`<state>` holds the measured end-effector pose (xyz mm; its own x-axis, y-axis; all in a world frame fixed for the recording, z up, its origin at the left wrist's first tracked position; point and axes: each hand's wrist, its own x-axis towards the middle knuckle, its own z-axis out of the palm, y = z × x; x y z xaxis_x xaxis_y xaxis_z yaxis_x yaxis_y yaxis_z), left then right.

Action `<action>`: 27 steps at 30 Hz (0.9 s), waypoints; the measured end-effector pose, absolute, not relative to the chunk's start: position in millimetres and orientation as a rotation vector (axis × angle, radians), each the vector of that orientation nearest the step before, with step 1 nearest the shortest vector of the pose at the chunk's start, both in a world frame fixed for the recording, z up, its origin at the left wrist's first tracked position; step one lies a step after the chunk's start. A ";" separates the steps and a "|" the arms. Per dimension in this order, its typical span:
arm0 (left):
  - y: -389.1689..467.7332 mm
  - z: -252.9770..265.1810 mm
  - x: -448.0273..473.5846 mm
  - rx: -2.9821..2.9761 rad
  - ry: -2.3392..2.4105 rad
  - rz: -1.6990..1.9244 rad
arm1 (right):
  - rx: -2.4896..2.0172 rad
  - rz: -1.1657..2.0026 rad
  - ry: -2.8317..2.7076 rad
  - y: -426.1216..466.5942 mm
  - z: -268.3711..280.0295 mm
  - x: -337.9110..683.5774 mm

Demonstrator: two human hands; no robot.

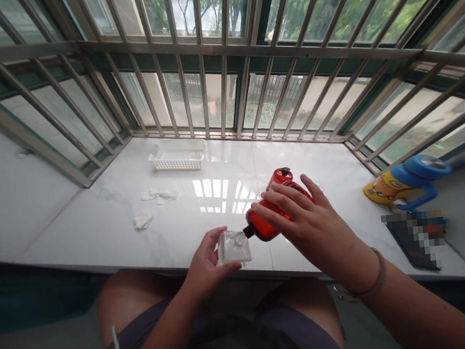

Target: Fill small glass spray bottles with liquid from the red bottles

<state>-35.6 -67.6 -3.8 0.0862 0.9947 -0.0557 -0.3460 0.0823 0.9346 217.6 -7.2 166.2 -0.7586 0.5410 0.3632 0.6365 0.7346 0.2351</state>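
Note:
My right hand (297, 212) is wrapped over a red bottle (263, 223) with a black neck. The bottle is tilted, its mouth pointing left and down at a small clear square container (234, 246). Thumb and fingers of my left hand (208, 262) hold that container by its sides, just above the front of the white counter. Something clear shows inside it near the bottle's mouth; I cannot tell whether liquid is flowing. Behind my right hand stands a second red bottle (279, 177) with a black top, partly hidden by the hand.
A white perforated basket (177, 160) sits at the back of the glossy counter (109, 224). Crumpled white tissues (163, 196) lie at left. To the right are a yellow and blue flask (398, 183) and a dark flat object (412, 245), partly blurred out. Metal window bars (204, 95) rise behind.

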 end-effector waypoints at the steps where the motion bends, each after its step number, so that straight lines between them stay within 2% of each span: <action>1: -67.7 -4.1 -35.6 0.929 0.925 1.251 | -0.926 -0.503 -2.667 -7.4 166.5 217.4; 27: -66.1 -13.7 -36.1 0.941 0.903 1.252 | -0.841 -0.590 -2.697 -8.8 172.3 212.8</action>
<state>-36.1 -66.1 -13.7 0.0997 0.9942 -0.0402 -0.3518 0.0730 0.9332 212.8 -8.8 172.3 -0.8004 0.4841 0.3535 0.5875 0.7507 0.3021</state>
